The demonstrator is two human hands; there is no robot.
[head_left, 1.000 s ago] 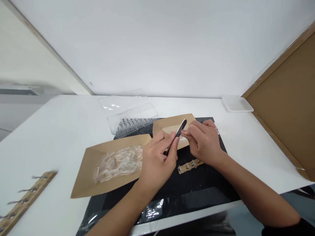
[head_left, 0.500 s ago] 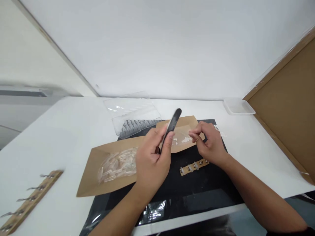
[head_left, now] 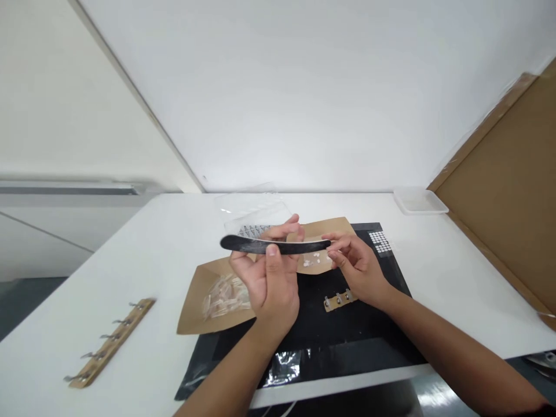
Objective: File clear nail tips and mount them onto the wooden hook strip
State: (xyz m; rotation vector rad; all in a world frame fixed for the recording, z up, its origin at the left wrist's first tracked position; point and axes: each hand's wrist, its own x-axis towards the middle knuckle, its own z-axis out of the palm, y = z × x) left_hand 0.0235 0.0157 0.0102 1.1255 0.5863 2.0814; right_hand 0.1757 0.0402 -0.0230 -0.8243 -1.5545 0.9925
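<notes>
Black file [head_left: 249,245] swings from steep slant to level

Slim, curved and matte, it now lies crosswise above the glossy black mat [head_left: 334,333]. The left grip [head_left: 273,278] clasps it between thumb and fingers. The right grip [head_left: 357,263] curls at its right end; whether it pinches anything cannot be told. Translucent plastic slivers [head_left: 226,296] fill a folded brown tray [head_left: 190,301].

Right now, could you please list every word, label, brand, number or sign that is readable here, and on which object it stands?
No readable text in this view.
Black curved strip in the left hand: no lettering shows on the visible face.
White dots on the black mat: rows of small marks, no readable characters.
Clear plastic case: dark repeated shapes; any print would be too small to read.
</notes>
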